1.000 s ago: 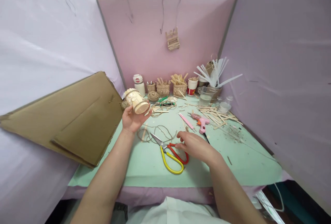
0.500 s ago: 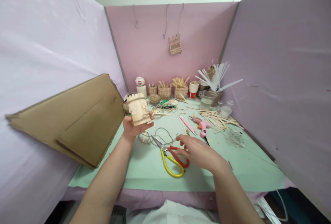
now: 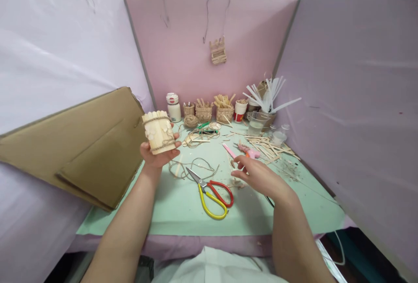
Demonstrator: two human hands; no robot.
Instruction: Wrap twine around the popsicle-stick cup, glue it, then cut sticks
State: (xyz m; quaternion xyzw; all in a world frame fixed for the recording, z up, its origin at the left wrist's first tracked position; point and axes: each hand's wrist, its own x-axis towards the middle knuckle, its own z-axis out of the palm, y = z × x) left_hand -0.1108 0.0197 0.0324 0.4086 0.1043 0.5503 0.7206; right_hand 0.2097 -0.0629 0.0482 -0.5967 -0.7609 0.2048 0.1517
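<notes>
Brown cardboard (image 3: 94,152) leans at left; a slatted wooden ornament (image 3: 218,54) hangs before a pink panel (image 3: 176,61), a white lidded bottle (image 3: 174,109) below.

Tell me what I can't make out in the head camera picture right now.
All in the head view:
Pink glue gun: handle mostly hidden behind the right hand.
Wooden cup: far side hidden by its near wall.
White bottle: red mark too small to read.
Forearms: cut off by the bottom edge.
</notes>
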